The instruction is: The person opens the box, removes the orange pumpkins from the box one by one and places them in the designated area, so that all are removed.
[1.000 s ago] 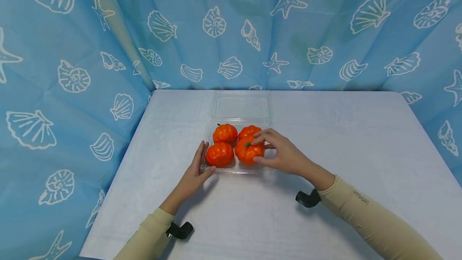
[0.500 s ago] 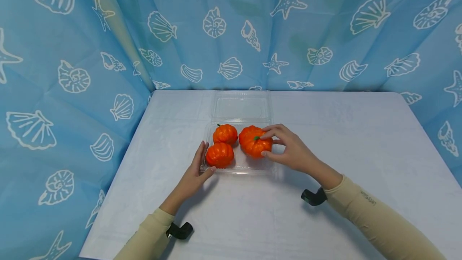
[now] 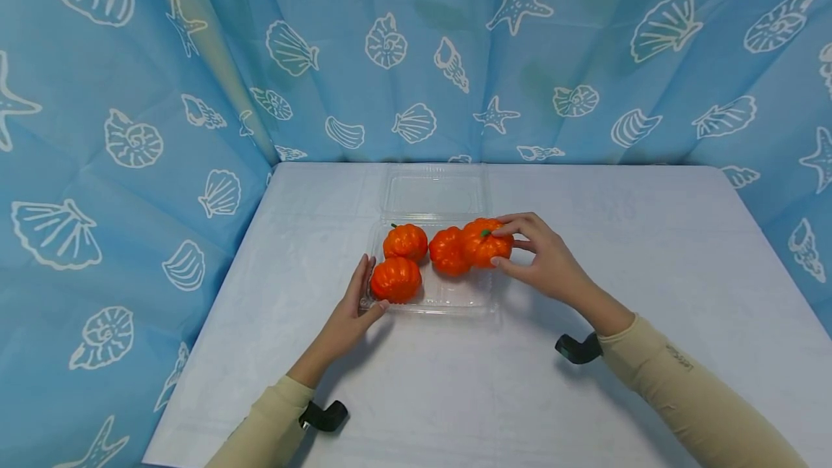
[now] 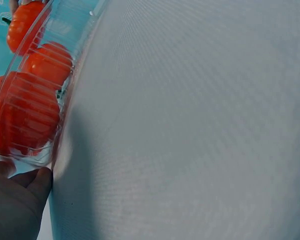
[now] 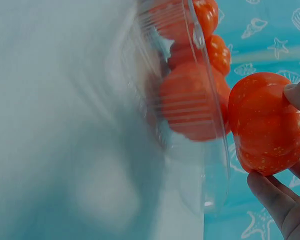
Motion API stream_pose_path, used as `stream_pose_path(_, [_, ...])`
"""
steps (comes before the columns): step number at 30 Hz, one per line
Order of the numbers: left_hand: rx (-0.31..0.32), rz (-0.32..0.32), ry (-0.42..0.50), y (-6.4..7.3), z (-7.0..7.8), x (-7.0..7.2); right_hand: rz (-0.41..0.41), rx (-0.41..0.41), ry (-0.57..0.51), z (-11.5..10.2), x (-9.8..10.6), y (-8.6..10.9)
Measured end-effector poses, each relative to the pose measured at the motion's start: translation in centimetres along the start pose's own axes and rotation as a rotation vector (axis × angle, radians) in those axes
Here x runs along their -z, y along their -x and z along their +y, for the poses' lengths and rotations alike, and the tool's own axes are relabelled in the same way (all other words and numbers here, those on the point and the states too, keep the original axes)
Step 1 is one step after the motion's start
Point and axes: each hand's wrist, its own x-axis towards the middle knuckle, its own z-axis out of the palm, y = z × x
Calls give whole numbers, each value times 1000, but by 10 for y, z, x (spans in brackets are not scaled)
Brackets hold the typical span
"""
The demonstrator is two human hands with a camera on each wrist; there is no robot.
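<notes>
From my seat I watch the right hand (image 3: 536, 248) first: it is about half spread, its fingers and thumb bent round an orange pumpkin (image 3: 482, 243) and pinching it from opposite sides. The upper fingertips sit by the green stem (image 3: 485, 233), the thumb on the near side. The right wrist camera gives me the same grasp side-on, with digits pressed to two opposite faces of the fruit and its ribbed skin showing between them.

That pumpkin is at the right side of the clear plastic box (image 3: 455, 302), up by its rim. In the head view it overlaps the back-right pumpkin (image 3: 447, 251); I can't be sure from these angles whether the two touch.

The left hand (image 3: 351, 316) is on the box's front-left corner. I see its fingers lying long and fairly straight along the left wall, with the thumb spread away to the front edge; it touches the box alone.

Inside the box, on the left, I count a back-left pumpkin (image 3: 405, 240) and a front-left pumpkin (image 3: 396, 280), one right behind the other. The front-right part of the box shows bare plastic. Its lid (image 3: 434, 191) is folded back, lying on the white tabletop (image 3: 650, 258). Behind that hangs a blue curtain (image 3: 383, 78) with white shells and starfish.
</notes>
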Motion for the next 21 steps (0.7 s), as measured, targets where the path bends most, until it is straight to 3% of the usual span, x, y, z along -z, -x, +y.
stream_pose_path(21, [9,-6,-6,0,1,0,127,-104,5,50,24,3])
